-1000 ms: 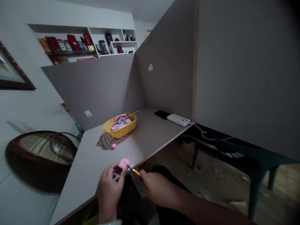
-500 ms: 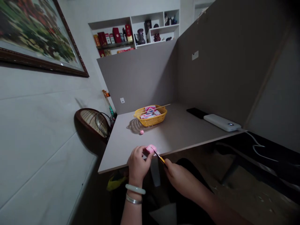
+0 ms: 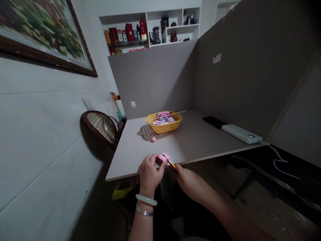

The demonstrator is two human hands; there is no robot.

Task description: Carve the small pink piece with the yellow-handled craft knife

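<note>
At the table's front edge, a small pink block (image 3: 164,157) that looks like modelling clay is pinched between the fingers and thumb of my left hand (image 3: 150,170). My right hand (image 3: 185,179) is closed round a craft knife (image 3: 172,164) with a yellow and black handle. Its dark, thin blade reaches onto the top of the block; how deep it goes I cannot tell. Farther back lies a small pink ball (image 3: 153,139), apart from both hands. Behind it stands a yellow plastic basket (image 3: 167,128) holding pink and white packets, with a thin stick (image 3: 173,114) across its rim.
A white power bank (image 3: 240,133) with a cable lies at the table's right, beside a flat black object (image 3: 213,122). Grey panels (image 3: 160,80) wall the back and right. Left of the table stands a brown wooden-framed chair back (image 3: 97,130).
The camera view has shifted slightly. Both hands keep nearly the same grip, with the blade still at the pink block, whose face has tilted a little.
</note>
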